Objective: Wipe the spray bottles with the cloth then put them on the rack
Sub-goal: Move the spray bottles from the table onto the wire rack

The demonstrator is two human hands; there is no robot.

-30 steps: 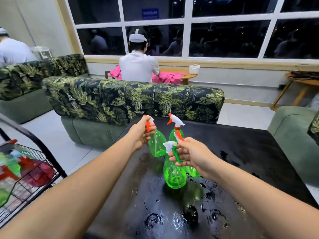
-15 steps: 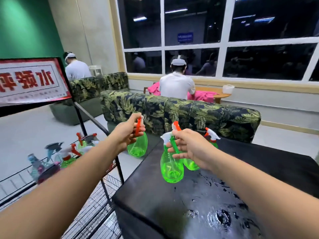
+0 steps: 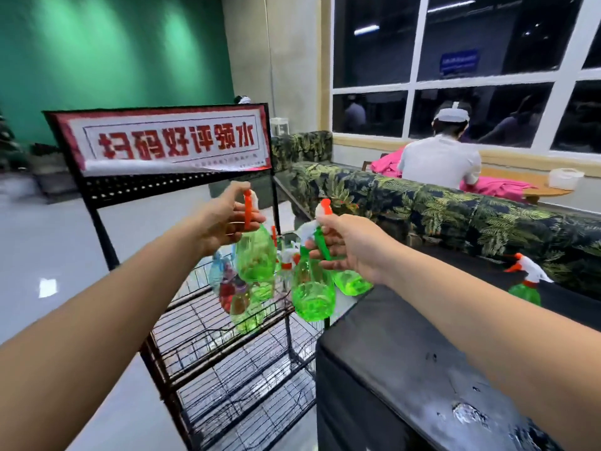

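Note:
My left hand [image 3: 224,224] grips the orange-trigger head of a green spray bottle [image 3: 255,260], which hangs over the top shelf of the black wire rack [image 3: 224,346]. My right hand [image 3: 349,247] holds two green spray bottles by their heads: one with a green trigger [image 3: 312,292] and one [image 3: 351,283] partly hidden behind it. Both hang between the rack and the black table [image 3: 422,362]. Another green spray bottle [image 3: 527,281] stands on the table at the right. Several bottles [image 3: 234,294] lie on the rack's top shelf. No cloth is in view.
The rack carries a red-and-white sign [image 3: 172,141] on its black frame. A leaf-patterned sofa [image 3: 455,209] runs behind the table. Behind it a person in white [image 3: 440,157] sits at a wooden table with pink cloth. The table top is wet. Grey floor lies to the left.
The view has swung left and both hands have carried their bottles off the table toward the rack. The left-hand bottle is now over the top shelf.

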